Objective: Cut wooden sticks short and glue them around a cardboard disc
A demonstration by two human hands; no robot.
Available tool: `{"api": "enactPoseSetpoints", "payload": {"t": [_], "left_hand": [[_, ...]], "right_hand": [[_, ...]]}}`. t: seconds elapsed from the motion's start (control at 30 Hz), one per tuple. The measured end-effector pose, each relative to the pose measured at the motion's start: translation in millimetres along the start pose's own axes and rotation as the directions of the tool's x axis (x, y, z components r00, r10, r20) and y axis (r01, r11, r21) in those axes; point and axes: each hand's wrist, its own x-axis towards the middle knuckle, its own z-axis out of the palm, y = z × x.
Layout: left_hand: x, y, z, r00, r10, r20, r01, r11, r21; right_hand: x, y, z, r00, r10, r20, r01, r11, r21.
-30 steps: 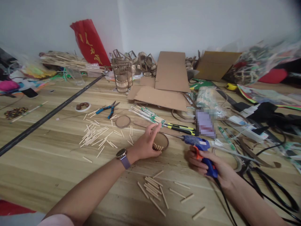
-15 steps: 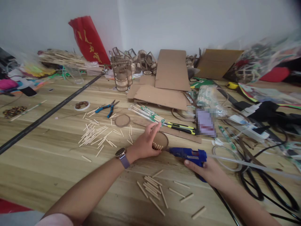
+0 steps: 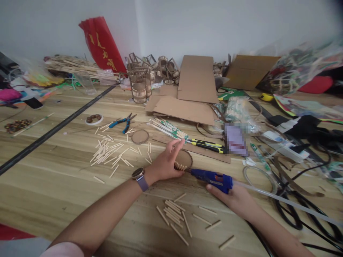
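My left hand [image 3: 168,161], a watch on its wrist, grips the near left edge of a round cardboard disc [image 3: 185,157]. Short wooden sticks [image 3: 180,166] stand in a row along the disc's near rim, beside my thumb. In my right hand [image 3: 235,198] is a blue glue gun [image 3: 213,178], its nozzle at the disc's near right rim. A long clear glue stick [image 3: 270,194] sticks out of the gun's back. Whether the nozzle touches the rim is too small to tell. Several cut sticks [image 3: 173,211] lie on the wooden table below my hands.
Left of my hands are more cut sticks [image 3: 104,151], a second disc [image 3: 140,136] and blue pliers [image 3: 123,123]. A yellow-black utility knife [image 3: 206,145] lies just beyond the disc. Cardboard sheets [image 3: 184,109] are behind it. Black-handled scissors [image 3: 292,210] and cables lie at the right.
My right hand has tilted the glue gun, its back end and the glue stick now lower. The nozzle stays by the disc's rim. My left hand keeps its hold.
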Motion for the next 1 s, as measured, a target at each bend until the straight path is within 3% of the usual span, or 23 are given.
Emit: {"api": "enactPoseSetpoints", "payload": {"t": [0.33,1.0], "left_hand": [[0,2,-1.2,1.000,-0.001,0.001,0.001,1.000,-0.009],[0,-1,0.1,1.000,0.005,0.004,-0.005,1.000,-0.010]], "right_hand": [[0,3,5,0.997,-0.039,-0.065,0.037,0.999,-0.033],[0,6,8,0.996,-0.068,-0.054,0.064,0.995,-0.078]]}}
